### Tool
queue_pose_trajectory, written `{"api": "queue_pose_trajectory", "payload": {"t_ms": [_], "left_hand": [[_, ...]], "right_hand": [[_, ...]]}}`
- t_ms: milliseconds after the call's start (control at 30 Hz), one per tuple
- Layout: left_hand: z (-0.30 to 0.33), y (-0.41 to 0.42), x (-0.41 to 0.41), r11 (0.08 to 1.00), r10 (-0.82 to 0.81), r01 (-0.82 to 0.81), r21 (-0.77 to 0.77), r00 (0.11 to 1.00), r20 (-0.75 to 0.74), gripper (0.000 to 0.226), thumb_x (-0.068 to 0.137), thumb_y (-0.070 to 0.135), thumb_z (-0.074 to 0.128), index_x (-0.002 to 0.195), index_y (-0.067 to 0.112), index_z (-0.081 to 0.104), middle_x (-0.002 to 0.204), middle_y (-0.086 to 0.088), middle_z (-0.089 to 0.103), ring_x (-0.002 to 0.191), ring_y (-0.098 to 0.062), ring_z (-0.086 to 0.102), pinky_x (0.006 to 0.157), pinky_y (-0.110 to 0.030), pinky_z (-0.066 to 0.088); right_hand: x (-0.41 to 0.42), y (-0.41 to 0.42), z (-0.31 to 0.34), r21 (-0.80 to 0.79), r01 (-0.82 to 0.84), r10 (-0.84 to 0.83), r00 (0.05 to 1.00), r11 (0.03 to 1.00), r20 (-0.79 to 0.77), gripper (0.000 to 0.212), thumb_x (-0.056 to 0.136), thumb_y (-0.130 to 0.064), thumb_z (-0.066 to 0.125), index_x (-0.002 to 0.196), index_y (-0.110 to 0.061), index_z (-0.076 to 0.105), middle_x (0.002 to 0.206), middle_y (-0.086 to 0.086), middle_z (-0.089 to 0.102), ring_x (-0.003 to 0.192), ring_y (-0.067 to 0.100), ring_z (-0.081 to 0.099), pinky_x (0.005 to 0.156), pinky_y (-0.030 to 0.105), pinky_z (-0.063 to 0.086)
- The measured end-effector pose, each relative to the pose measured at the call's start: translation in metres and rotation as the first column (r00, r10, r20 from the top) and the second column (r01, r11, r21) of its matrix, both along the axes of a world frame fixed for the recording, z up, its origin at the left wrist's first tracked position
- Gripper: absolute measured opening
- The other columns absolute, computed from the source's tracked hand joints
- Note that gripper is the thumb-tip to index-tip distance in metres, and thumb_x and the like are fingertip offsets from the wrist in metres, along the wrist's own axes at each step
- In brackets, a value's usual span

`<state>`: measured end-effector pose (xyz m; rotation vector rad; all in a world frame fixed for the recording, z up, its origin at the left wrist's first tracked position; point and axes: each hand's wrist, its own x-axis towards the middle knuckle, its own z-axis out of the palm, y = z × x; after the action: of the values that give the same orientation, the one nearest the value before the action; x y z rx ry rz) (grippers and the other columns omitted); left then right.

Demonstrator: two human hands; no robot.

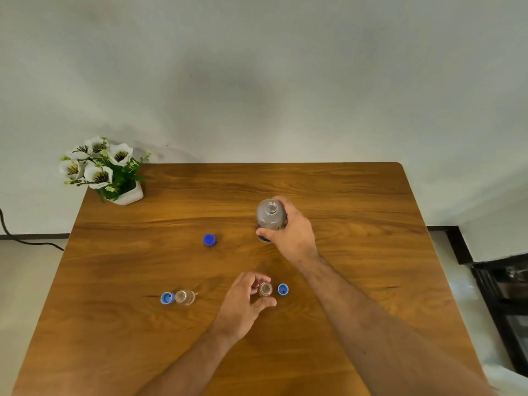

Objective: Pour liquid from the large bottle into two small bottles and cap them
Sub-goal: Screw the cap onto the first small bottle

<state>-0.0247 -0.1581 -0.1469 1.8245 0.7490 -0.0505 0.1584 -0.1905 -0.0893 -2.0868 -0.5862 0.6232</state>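
Observation:
The large clear bottle (270, 215) stands upright and uncapped on the wooden table (357, 201), with my right hand (291, 230) wrapped around its right side. My left hand (245, 301) curls around a small open bottle (265, 289) near the table's middle front. A blue cap (283, 289) lies upside down just right of that bottle. A second small open bottle (185, 297) stands further left, with another upturned blue cap (167, 298) touching its left side. The large bottle's blue cap (209, 240) rests alone on the table left of the large bottle.
A white pot of artificial white flowers (114, 175) sits at the table's back left corner. A black cable (17, 238) runs along the floor on the left. Dark furniture (503, 295) stands beyond the table's right edge. A grey wall rises behind.

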Motion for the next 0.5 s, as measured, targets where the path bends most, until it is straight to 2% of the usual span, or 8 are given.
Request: {"api": "queue_pose_trajectory", "payload": {"t_ms": [167,267,400,500], "left_hand": [[0.002,-0.001,-0.001,1.0,-0.018,0.018,-0.005,0.999,-0.027,0.062,0.069,0.038,0.086,0.115,0.048,0.047,0.118,0.022,0.053,0.112,0.005,0.053,0.097,-0.016,0.045],[0.006,0.0,-0.003,1.0,-0.003,0.004,0.01,0.999,-0.043,0.072,0.073,0.025,0.085,0.128,0.044,0.042,0.122,0.024,0.047,0.116,0.005,0.049,0.098,-0.015,0.044],[0.015,0.006,-0.009,0.998,-0.013,0.015,0.057,1.0,-0.026,0.071,0.084,0.003,0.071,0.139,0.036,0.04,0.128,0.02,0.046,0.124,0.002,0.047,0.106,-0.018,0.042],[0.023,0.014,-0.016,0.995,-0.007,0.005,0.097,1.0,0.016,0.073,0.086,-0.01,0.058,0.142,0.033,0.04,0.131,0.019,0.047,0.126,0.006,0.045,0.107,-0.015,0.039]], "right_hand": [[-0.001,-0.004,0.0,-0.01,-0.001,0.001,0.999,1.0,-0.047,0.09,0.063,-0.022,0.093,0.139,-0.031,0.045,0.125,-0.009,0.06,0.113,0.01,0.058,0.101,0.034,0.05],[-0.001,-0.003,0.002,-0.024,0.004,-0.005,0.998,1.0,-0.061,0.093,0.063,-0.021,0.093,0.141,-0.029,0.043,0.129,-0.008,0.059,0.117,0.011,0.056,0.104,0.035,0.048],[-0.004,-0.004,0.007,-0.082,-0.017,0.009,0.995,0.996,-0.097,0.106,0.064,-0.009,0.09,0.15,-0.026,0.03,0.144,-0.003,0.049,0.132,0.016,0.047,0.111,0.039,0.041],[-0.005,-0.01,0.014,-0.118,-0.026,0.014,0.994,0.993,-0.108,0.11,0.068,0.009,0.078,0.155,-0.023,0.019,0.154,0.001,0.036,0.139,0.021,0.04,0.112,0.042,0.04]]}}
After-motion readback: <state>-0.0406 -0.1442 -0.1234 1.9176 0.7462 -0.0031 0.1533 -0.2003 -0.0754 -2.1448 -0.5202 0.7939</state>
